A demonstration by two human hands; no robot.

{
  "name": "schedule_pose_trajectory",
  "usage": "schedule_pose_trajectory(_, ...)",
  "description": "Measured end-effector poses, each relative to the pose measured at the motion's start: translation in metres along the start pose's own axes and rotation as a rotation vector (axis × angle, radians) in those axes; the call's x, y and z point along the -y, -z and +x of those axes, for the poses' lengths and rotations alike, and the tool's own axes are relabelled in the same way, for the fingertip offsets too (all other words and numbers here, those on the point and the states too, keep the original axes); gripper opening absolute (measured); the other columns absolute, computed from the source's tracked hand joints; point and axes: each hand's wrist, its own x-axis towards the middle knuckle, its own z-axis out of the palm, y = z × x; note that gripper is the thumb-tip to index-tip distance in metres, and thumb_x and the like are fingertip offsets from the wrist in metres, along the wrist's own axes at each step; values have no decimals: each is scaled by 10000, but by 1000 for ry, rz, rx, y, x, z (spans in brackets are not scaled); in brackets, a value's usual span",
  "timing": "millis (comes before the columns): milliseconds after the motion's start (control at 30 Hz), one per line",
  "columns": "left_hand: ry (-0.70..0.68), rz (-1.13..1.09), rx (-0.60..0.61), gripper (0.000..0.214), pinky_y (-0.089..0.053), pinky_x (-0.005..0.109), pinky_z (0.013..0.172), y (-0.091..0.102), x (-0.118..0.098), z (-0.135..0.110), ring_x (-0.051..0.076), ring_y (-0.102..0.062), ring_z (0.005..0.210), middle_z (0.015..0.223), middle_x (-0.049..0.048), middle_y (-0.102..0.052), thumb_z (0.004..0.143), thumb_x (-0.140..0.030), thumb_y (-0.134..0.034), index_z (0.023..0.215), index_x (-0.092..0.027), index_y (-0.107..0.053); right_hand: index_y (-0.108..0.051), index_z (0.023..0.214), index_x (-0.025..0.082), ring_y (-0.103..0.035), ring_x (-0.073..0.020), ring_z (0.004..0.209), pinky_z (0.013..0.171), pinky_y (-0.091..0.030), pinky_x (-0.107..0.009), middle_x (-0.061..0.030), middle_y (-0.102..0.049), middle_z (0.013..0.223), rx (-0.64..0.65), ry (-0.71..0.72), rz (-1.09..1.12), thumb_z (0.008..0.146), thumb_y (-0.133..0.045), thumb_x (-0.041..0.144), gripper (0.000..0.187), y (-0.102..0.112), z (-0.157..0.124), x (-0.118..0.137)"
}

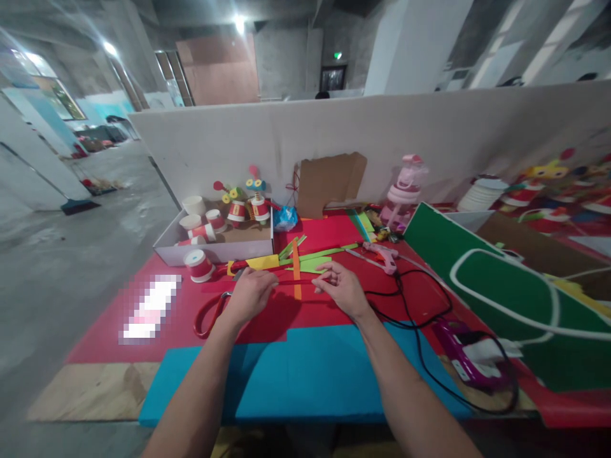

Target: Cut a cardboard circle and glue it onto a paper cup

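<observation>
A thin red paper strip [296,282] stretches between my two hands above the red table cover. My left hand [251,291] pinches its left end, and my right hand [341,287] has its right end between thumb and fingers. An orange paper strip [296,254] lies upright in the view and crosses the red one. Behind the hands are light green paper strips [312,263] and a piece of yellow paper [263,262]. Red-handled scissors [199,324] lie beside my left wrist, their blades partly hidden by that hand.
A red-and-white paper cup [199,267] stands before a white box [224,252] of cups and cup figures. At right lie a pink glue gun [382,256], black cable [419,324] and a purple power strip [470,356]. A green panel [501,299] leans there; blue paper [305,375] covers the front edge.
</observation>
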Motion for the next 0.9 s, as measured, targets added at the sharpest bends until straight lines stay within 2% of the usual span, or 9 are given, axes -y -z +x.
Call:
schedule_pose_trajectory(100,1,13,20,209,-343,328,770,-2,1,0,192,-626,808,841,56,-711,933,-192,-438,882,-192,-641,-698,992,200,-663,-162,573,515,-518,-252,3,-673,650,65,-55,-91,714,-730,372,328,1,-2,-3)
schedule_pose_trajectory(233,15,31,78,211,-345,323,774,-5,0,0,194,-623,771,795,50,-708,926,-186,-451,849,-190,-647,-716,777,201,-633,-163,525,440,-458,-230,-4,-651,566,122,-121,-219,754,-658,314,128,2,-5,-6)
schedule_pose_trajectory(333,16,36,104,216,-347,323,785,-6,0,1,195,-618,762,770,49,-702,921,-179,-452,824,-189,-645,-685,726,208,-648,-164,567,506,-481,-240,3,-666,591,151,-58,-272,747,-637,266,78,2,-5,-5)
schedule_pose_trajectory(533,24,52,106,207,-344,315,768,-5,3,0,196,-609,762,764,50,-694,915,-175,-462,820,-191,-645,-717,839,227,-712,-209,711,676,-528,-309,-23,-733,723,211,-14,-307,815,-587,254,135,11,-2,-5)
schedule_pose_trajectory(633,33,104,102,215,-340,325,756,-5,0,1,206,-600,749,737,61,-681,908,-165,-459,789,-182,-637,-720,957,241,-693,-246,847,791,-512,-372,-58,-749,882,95,122,-470,821,-655,302,162,14,0,-5)
schedule_pose_trajectory(733,21,166,103,210,-338,338,747,-9,-6,3,210,-601,735,740,74,-679,896,-143,-454,786,-172,-631,-698,1089,235,-602,-301,1058,945,-430,-454,-103,-712,1086,-54,326,-722,778,-747,384,348,5,1,-4)
schedule_pose_trajectory(800,-5,196,115,193,-340,346,746,-14,-9,4,211,-601,727,741,75,-680,880,-126,-461,797,-167,-630,-665,1170,237,-546,-305,1133,1027,-355,-493,-103,-686,1158,1,418,-846,784,-747,411,431,-8,-1,-3)
schedule_pose_trajectory(900,-41,240,113,149,-341,356,742,-20,-13,5,217,-596,720,749,76,-681,866,-138,-492,816,-163,-630,-644,1192,229,-550,-275,1121,1104,-250,-526,-88,-693,1136,191,412,-964,821,-718,368,403,-29,-4,-5)
